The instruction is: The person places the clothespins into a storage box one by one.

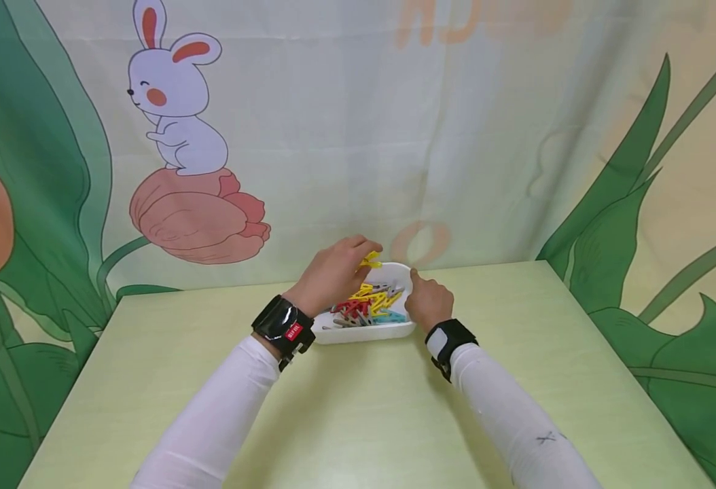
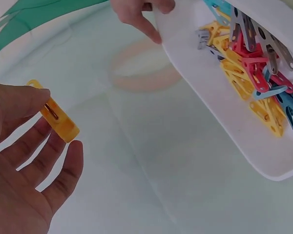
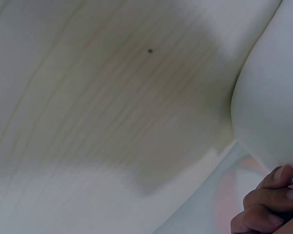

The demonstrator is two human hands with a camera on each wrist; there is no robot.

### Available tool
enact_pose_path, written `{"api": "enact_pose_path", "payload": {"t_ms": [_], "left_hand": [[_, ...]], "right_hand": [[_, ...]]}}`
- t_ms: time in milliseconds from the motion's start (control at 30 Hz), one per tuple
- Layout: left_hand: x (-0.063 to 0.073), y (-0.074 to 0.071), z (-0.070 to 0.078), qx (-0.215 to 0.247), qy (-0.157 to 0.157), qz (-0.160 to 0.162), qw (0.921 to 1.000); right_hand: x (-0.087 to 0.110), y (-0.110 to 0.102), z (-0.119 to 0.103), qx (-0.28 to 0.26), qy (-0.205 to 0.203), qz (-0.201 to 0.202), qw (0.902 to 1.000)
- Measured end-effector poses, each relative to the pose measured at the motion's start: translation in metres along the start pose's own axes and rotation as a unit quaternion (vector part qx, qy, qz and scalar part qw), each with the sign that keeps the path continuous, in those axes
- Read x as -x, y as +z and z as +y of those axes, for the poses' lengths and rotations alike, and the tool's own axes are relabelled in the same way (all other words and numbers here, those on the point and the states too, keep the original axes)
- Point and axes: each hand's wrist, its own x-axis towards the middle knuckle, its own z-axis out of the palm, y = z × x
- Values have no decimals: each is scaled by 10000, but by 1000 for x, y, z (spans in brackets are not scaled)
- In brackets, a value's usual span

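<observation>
My left hand [image 1: 335,273] is over the left side of a white plastic tray [image 1: 367,334]. Between thumb and fingers it pinches a yellow clothespin [image 2: 61,120], whose metal spring shows in the left wrist view. Inside the tray lies a mixed pile of clothespins: yellow [image 2: 238,80], red [image 2: 254,68], grey [image 2: 272,51] and blue ones [image 2: 289,108]. My right hand [image 1: 431,302] grips the tray's right end by the rim. In the right wrist view its curled fingers [image 3: 266,201] sit at the tray's edge; the thumb's hold is partly hidden there.
The tray stands near the back edge of a pale wood-grain table [image 1: 346,421]. Behind the table hangs a cloth backdrop [image 1: 333,136] printed with a rabbit, flowers and leaves. Both wrists wear black straps.
</observation>
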Motion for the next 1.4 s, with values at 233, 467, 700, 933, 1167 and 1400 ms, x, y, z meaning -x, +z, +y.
{"api": "enact_pose_path", "payload": {"t_ms": [233, 467, 700, 933, 1167, 1400], "left_hand": [[-14, 11, -9, -57, -295, -143, 9994], [-21, 28, -25, 61, -582, -486, 9971], [-23, 39, -42, 155, -887, -631, 9939], [-21, 50, -50, 249, -1068, -779, 9909], [-18, 58, -56, 291, -1104, -736, 9907], [-17, 63, -58, 643, -1305, -1056, 9837]], "right_hand": [[-1, 0, 0, -24, 50, 37, 10000], [-1, 4, 1, -81, 37, 65, 9999], [-3, 4, 2, -87, 37, 124, 9999], [0, 4, 2, -115, 9, 106, 9999], [1, 5, 2, -123, 33, 126, 9998], [-1, 4, 1, -167, 79, 77, 9998]]}}
